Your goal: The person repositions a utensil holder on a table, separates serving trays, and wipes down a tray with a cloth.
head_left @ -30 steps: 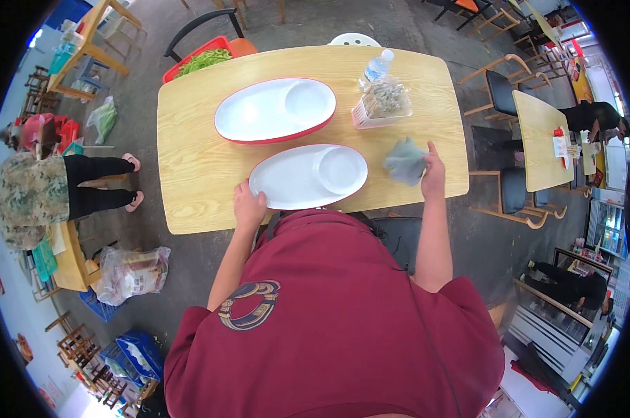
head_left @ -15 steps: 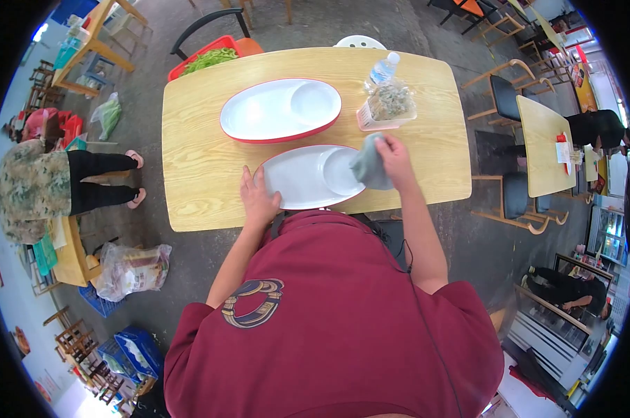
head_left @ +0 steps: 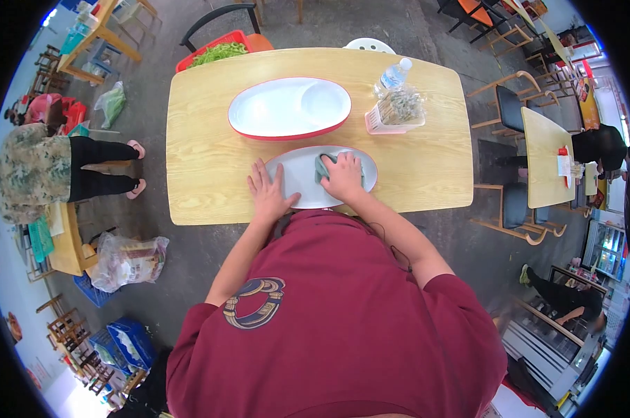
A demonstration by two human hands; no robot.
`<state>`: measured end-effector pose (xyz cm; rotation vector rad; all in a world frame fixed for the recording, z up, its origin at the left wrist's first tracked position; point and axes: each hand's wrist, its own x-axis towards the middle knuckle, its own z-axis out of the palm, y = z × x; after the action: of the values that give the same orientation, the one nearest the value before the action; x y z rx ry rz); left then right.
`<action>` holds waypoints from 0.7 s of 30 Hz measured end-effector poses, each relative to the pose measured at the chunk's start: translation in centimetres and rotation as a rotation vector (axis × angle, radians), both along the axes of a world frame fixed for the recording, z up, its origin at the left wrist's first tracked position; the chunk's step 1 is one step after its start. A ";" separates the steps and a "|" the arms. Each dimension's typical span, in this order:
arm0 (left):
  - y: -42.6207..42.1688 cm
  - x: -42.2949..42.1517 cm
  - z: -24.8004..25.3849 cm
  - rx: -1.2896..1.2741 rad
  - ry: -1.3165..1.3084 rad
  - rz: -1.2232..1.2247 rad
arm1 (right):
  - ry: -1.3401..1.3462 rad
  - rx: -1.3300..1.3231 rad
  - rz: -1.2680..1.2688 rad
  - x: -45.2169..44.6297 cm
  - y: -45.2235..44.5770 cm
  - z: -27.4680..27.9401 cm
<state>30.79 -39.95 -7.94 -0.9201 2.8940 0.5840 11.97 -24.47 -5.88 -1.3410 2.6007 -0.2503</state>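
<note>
A white oval plate with a red rim (head_left: 302, 174) lies on the wooden table (head_left: 203, 167) close to my body. My left hand (head_left: 270, 193) rests on its left end, fingers spread. Over the plate's round right compartment, my right hand (head_left: 343, 176) presses a grey-green cloth (head_left: 322, 167) against the surface, fingers curved over it. The cloth is partly hidden beneath that hand. Farther back sits another white oval plate with a red rim (head_left: 280, 108), which neither hand touches.
Back right on the table are a water bottle (head_left: 395, 75) and a white basket (head_left: 391, 125) with a plastic-wrapped bundle. A red basket of greens (head_left: 221, 53) is beyond the far edge. People are at the left (head_left: 33, 171) and right (head_left: 597, 148).
My right hand has brought the cloth leftward from the table's right side onto the near plate. My left hand has moved from the plate's edge to lie spread over its left end.
</note>
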 end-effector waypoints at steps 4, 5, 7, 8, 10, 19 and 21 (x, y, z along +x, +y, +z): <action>0.0 0.0 0.1 0.012 0.001 0.019 | -0.019 0.021 -0.052 -0.1 0.3 -1.8; 0.0 0.0 0.2 0.014 -0.005 0.024 | -0.033 0.022 -0.080 -0.3 0.5 -2.3; 0.1 -0.1 0.5 0.019 -0.017 0.030 | -0.054 0.041 -0.111 -0.8 0.5 -2.2; 0.1 -0.1 0.6 0.024 -0.025 0.033 | -0.064 0.051 -0.127 -1.1 0.6 -2.1; 0.1 -0.2 0.8 0.031 -0.041 0.040 | -0.034 0.061 -0.140 -1.6 0.6 -1.7; 0.1 -0.4 0.5 0.028 -0.075 0.050 | -0.057 0.167 -0.203 -4.0 0.4 0.8; 0.0 -0.4 0.4 0.030 -0.083 0.056 | -0.078 0.162 -0.242 -4.7 0.7 1.2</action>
<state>30.36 -39.90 -7.50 -1.0001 2.7864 0.5770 7.25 -23.81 -4.70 -0.9450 2.6503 -0.1219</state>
